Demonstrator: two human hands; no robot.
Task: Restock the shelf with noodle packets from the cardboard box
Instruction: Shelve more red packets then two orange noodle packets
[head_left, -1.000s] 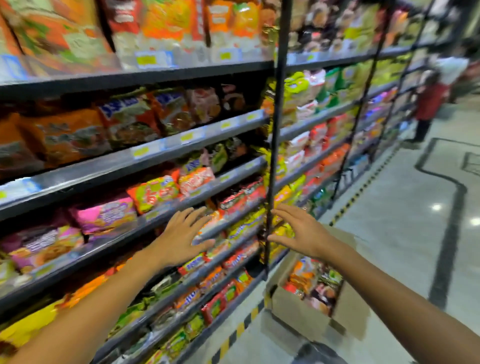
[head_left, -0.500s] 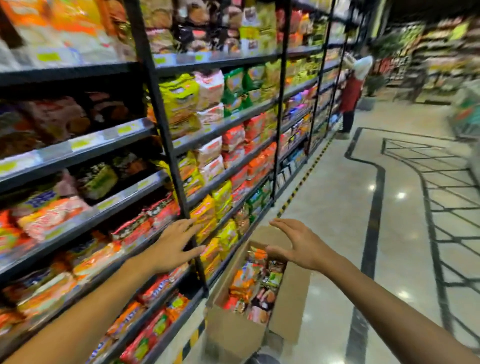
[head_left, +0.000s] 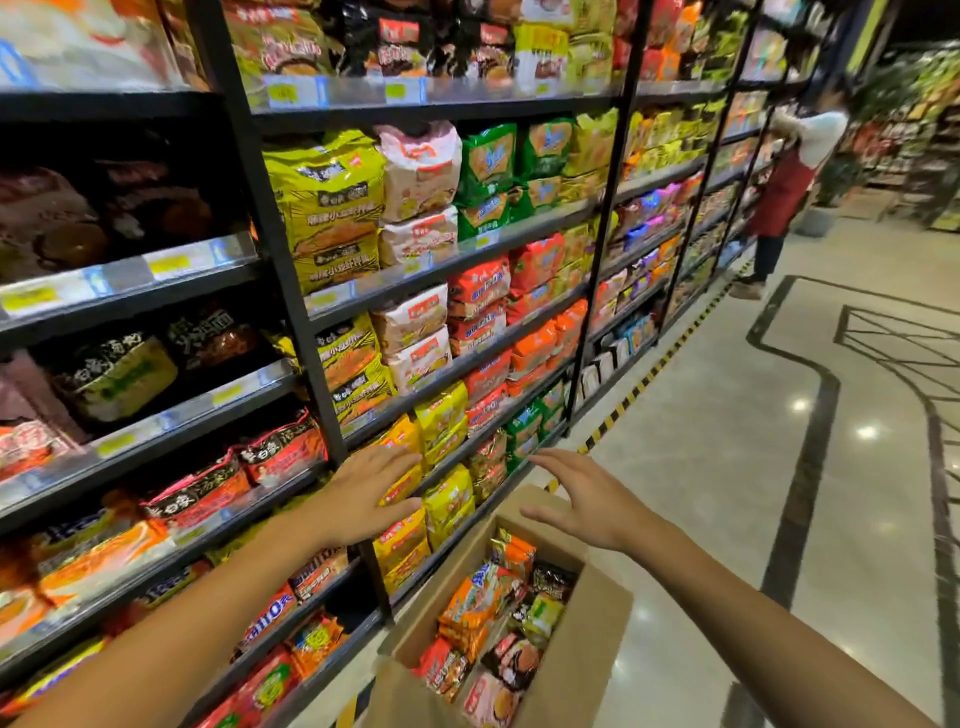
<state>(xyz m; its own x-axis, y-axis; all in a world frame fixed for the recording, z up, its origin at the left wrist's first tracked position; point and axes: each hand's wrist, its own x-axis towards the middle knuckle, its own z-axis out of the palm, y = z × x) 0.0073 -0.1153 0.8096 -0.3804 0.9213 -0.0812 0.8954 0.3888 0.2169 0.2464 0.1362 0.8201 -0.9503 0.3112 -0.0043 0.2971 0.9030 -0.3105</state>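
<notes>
The cardboard box (head_left: 582, 654) of noodle packets (head_left: 483, 603) sits near, right of the shelf (head_left: 457, 260). My left hand (head_left: 363, 499) and right hand (head_left: 592, 504) hover with fingers spread, released, holding nothing. Since before, I've turned right along the aisle; the box looks nearer.

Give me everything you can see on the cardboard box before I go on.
The cardboard box is plain brown, open-topped, with a flap standing up at its far end. It sits low beside the shelf, its near end cut off by the frame edge. Inside lies a loose jumble of noodle packets, orange, red, black and green, below the rim. The right hand hovers open above its far end, not touching it; the left hand is over by the shelf.
</notes>
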